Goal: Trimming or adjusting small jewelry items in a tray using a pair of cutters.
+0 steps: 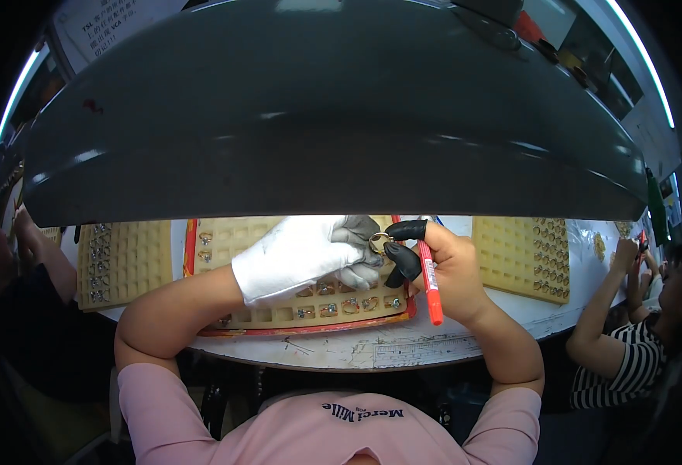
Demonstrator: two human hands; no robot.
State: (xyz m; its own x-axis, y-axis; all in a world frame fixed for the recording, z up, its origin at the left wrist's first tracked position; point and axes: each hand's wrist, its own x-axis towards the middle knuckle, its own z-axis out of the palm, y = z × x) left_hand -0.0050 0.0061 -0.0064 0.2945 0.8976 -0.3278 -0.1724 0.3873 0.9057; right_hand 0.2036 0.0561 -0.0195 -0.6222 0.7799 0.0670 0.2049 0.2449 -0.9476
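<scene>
My left hand (302, 256), in a white glove with greyed fingertips, is closed on one side of a gold-coloured ring (381, 251). From the other side my right hand (449, 271), with black covers on its fingertips, pinches the same ring between thumb and forefinger. A red marker pen (431, 283) with a red cap slants down through the right hand, tucked against the palm. Both hands hover over a cream slotted tray (283, 316) with a red rim, where several stone-set rings (328, 310) stand in the nearer slots.
A large dark glossy hood (333, 132) spans the space just beyond my hands and hides the table's far part. More slotted trays with rings stand at the left (135, 263) and right (511, 260). People sit close on both sides; one wears a striped sleeve (639, 364).
</scene>
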